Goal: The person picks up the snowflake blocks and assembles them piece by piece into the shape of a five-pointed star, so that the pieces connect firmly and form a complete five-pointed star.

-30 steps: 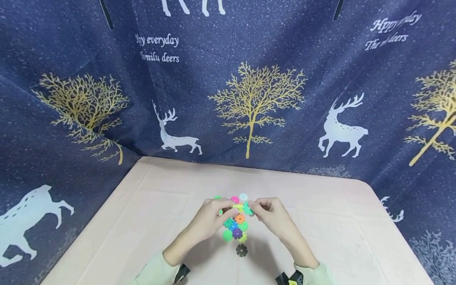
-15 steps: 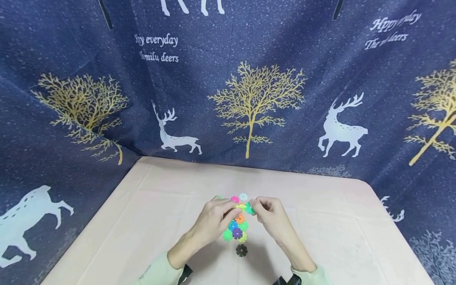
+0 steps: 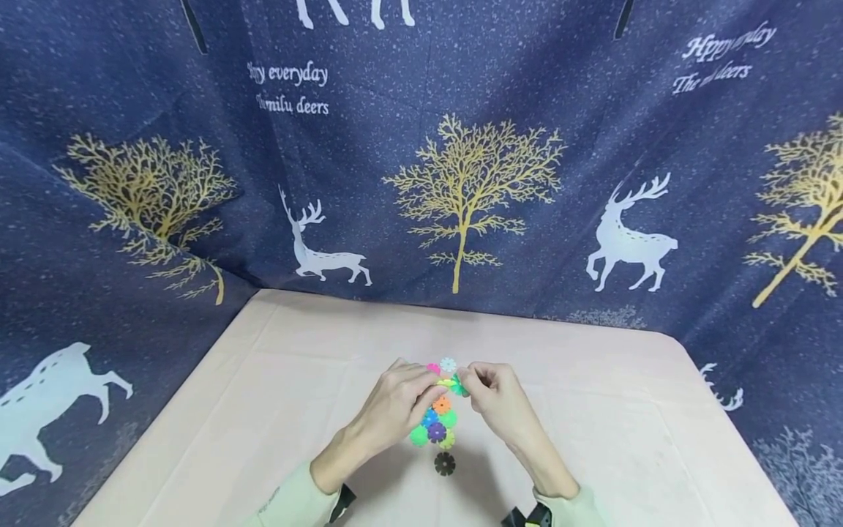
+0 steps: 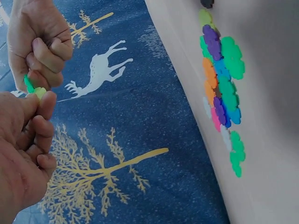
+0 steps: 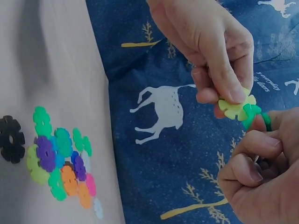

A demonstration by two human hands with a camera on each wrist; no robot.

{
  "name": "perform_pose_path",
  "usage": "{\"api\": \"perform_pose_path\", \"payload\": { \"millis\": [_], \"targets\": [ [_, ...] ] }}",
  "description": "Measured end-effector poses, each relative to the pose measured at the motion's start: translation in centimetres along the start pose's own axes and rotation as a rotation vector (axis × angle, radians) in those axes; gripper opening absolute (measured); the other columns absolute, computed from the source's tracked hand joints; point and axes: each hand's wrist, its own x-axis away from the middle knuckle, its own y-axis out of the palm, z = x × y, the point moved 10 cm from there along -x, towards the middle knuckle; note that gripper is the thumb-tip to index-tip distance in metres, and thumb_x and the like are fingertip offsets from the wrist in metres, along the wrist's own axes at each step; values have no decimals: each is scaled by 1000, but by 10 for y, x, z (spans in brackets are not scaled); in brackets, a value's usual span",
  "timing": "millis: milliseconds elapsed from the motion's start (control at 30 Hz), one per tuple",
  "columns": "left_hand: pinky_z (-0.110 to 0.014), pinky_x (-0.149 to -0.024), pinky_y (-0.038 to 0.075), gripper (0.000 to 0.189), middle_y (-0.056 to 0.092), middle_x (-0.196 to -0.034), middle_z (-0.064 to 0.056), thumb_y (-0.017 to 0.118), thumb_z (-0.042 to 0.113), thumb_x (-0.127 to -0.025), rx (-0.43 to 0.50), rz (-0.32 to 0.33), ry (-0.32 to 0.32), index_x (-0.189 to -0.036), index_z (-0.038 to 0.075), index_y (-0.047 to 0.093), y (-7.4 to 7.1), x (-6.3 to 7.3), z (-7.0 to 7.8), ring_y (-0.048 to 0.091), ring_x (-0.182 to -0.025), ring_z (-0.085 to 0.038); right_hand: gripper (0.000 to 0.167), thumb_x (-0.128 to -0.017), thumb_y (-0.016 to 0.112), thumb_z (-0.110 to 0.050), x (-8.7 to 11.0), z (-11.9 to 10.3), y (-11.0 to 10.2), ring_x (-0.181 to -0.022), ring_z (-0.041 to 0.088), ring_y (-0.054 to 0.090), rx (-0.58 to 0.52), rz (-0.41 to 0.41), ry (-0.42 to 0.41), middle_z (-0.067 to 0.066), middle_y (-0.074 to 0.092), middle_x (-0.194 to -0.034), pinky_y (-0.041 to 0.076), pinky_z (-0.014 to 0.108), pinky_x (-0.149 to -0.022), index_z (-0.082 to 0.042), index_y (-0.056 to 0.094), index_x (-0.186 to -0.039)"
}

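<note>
Raised over the bench point(image 3: 593, 410), the left hand point(image 3: 395, 399) pinches a yellow disc point(image 5: 230, 108) and the right hand point(image 3: 497, 395) a green disc point(image 5: 252, 111), the two meeting at their rims between the fingertips, though whether the slots are engaged I cannot tell. If the slots are out of line, pushing could bend a petal or make one disc slip and drop onto the pile point(image 3: 437, 432) below, scattering it. No container shows; the loose discs lie straight on the bench, a black disc point(image 3: 445, 464) nearest.
</note>
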Motion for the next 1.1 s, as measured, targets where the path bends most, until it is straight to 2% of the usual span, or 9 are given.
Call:
{"api": "perform_pose_path", "payload": {
  "millis": [133,300,467,600,700,833,967,1033,1100],
  "targets": [
    [-22,-65,43,8,64,-71,7,73,12,-89,-7,8,-4,-82,13,68,0,3,-3,61,-68,-8,40,-101,59,-20,-1,2,3,-45,7,29,-20,-12,0,-4,34,-54,23,19,-44,-3,49,-66],
    [-23,-66,44,8,68,-76,6,75,12,-88,-24,-17,-9,-83,13,69,-1,4,-3,64,-71,-9,41,-101,59,-21,-3,5,2,-45,8,27,42,-26,12,-5,32,-52,21,20,-44,-4,50,-65],
    [-23,-65,42,13,63,-72,8,75,11,-88,-35,-40,-20,-79,15,66,-2,4,-3,60,-68,-7,36,-99,59,-17,-5,9,-2,-47,9,28,77,-15,53,-4,35,-53,22,21,-43,-3,56,-66],
    [-24,-66,42,12,62,-71,9,75,12,-88,-38,-48,-18,-80,15,66,-3,4,-4,57,-67,-6,31,-97,59,-13,-6,11,-3,-48,8,30,75,-20,71,-4,40,-55,22,20,-43,0,60,-69],
    [-25,-67,45,9,67,-75,7,74,13,-89,-37,-52,-24,-82,14,69,-4,5,-6,62,-70,-8,29,-97,59,-13,-8,11,-3,-47,7,29,52,-37,70,-4,38,-54,21,20,-43,1,61,-71],
    [-26,-69,48,9,72,-80,4,72,17,-92,-39,-48,-65,-84,13,70,-7,7,-12,67,-75,-10,36,-100,59,-22,-9,16,2,-46,7,26,8,-75,81,-5,33,-52,19,20,-43,3,62,-74],
    [-25,-67,47,9,72,-80,4,72,18,-93,-37,-42,-102,-85,12,71,-8,10,-18,66,-73,-9,45,-103,56,-32,-10,23,7,-47,8,27,-24,-103,99,-5,34,-54,22,20,-45,5,62,-79],
    [-25,-66,46,11,72,-80,4,72,18,-92,-41,-33,-117,-83,13,71,-9,11,-21,65,-71,-8,44,-105,53,-32,-12,26,8,-48,8,27,-25,-109,87,-4,35,-56,24,20,-46,4,62,-82],
    [-24,-65,46,13,72,-80,4,72,18,-92,-44,-27,-140,-80,14,69,-10,12,-23,63,-68,-6,38,-106,52,-28,-16,28,7,-49,9,29,19,-105,50,-3,37,-58,27,20,-48,2,64,-86]
  ]
}}
